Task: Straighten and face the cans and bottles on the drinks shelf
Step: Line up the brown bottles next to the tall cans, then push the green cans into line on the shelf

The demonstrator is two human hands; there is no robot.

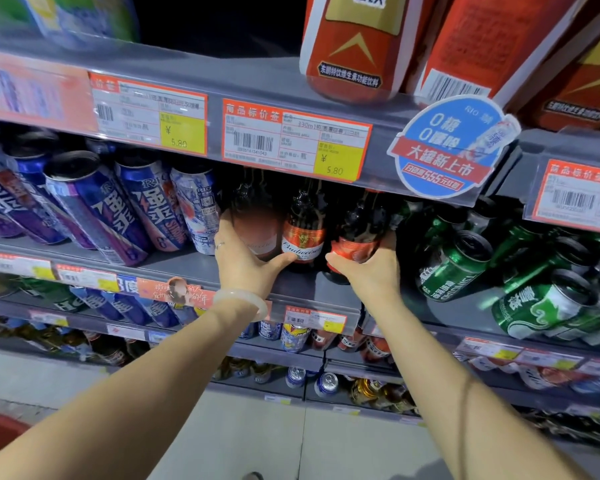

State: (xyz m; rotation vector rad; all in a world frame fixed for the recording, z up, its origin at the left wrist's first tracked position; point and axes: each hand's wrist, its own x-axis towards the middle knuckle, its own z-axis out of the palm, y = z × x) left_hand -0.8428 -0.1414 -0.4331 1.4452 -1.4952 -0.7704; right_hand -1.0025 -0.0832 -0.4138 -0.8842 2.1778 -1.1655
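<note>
I am working the row of brown Budweiser beer bottles at the middle of the drinks shelf (174, 263), between the blue RIO cans (94, 206) on one side and the green Tsingtao cans (454, 265) on the other; my left hand (246, 261) is wrapped around the left bottle (260, 233), thumb stretched across to touch the base of the middle bottle (303, 233), whose Budweiser label already faces out; my right hand (368, 268) is closed on the right bottle (357, 237), whose red label looks turned partly aside; so the step in hand is facing these bottles, I judge; next calls for a small twist of each until its label squares forward, then drawing them level with the shelf's front edge.
</note>
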